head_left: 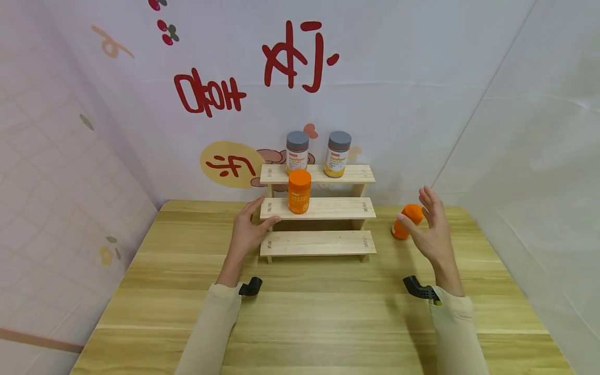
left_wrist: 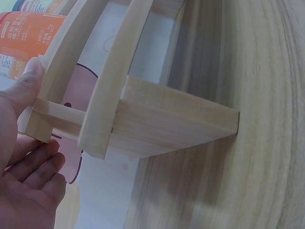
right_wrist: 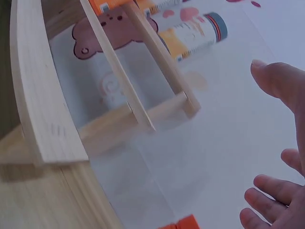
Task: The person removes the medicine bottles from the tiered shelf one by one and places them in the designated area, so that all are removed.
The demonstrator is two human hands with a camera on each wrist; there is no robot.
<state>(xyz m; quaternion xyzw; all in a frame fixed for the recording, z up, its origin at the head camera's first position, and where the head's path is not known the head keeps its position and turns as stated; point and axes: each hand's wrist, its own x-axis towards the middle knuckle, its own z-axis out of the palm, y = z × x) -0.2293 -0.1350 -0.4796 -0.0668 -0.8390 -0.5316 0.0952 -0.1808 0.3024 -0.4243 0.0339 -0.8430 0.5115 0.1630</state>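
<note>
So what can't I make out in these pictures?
Head view: base of the left grey-capped jar, hidden by the orange jar on the middle step.
Head view: part of the orange jar on the table, hidden by the right hand.
Left wrist view: part of the left hand, cut off by the left edge.
Head view: grey-capped jars' fine print, too small.
</note>
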